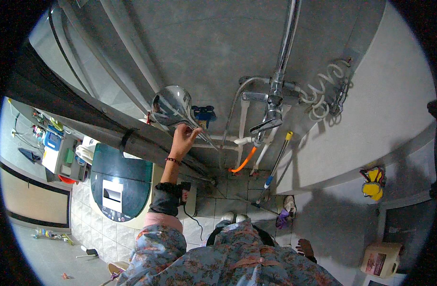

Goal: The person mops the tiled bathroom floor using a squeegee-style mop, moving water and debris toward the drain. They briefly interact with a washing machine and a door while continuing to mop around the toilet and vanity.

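head view: the left hand (182, 142) pinches the narrow part of a round chrome fitting (172, 102), its broad end just above the grip. if the pinch loosens, smooth metal could slip toward the tiled floor (205, 207) below; the right hand (304, 248), seemingly empty, lower right of the grip, offers no support.

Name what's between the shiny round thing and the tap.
In the head view, a blue fixture, a hose and a white pipe show between the round thing and tap.

The metal piece (170, 101) is silvery; garment (213, 260), blue-grey floral; hose (248, 160), orange.
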`<control>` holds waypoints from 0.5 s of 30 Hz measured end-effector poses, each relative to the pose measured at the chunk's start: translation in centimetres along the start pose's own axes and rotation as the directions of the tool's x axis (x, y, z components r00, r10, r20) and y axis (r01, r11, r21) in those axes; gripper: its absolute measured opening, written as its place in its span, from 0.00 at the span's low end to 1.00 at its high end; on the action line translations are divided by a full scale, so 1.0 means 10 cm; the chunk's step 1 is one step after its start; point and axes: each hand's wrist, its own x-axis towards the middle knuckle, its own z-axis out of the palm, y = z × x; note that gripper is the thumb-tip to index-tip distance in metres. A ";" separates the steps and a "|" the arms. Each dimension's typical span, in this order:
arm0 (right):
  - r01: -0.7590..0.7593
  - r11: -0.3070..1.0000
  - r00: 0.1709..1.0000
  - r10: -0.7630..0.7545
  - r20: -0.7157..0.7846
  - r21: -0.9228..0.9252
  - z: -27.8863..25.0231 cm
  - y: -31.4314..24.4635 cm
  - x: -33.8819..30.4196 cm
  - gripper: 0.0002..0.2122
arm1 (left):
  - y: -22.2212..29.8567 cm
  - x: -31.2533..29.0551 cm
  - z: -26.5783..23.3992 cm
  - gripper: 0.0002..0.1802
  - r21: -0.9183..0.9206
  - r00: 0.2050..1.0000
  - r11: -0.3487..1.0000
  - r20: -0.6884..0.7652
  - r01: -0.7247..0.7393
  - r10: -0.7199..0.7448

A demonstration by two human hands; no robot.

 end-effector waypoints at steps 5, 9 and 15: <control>-0.004 1.000 1.000 0.004 -0.001 0.014 0.02 0.00 0.00 0.18 | 0.05 0.10 -0.07 0.18 0.157 0.995 0.984 0.068 -0.087 0.077; -0.011 1.000 1.000 0.011 -0.004 0.018 0.06 0.00 0.00 0.18 | 0.12 0.16 -0.13 0.14 0.114 0.988 0.982 0.064 -0.150 0.144; -0.019 0.999 1.000 0.019 -0.002 0.040 0.10 -0.04 -0.01 0.18 | 0.13 0.21 -0.17 0.11 0.075 0.992 0.991 0.060 -0.115 0.111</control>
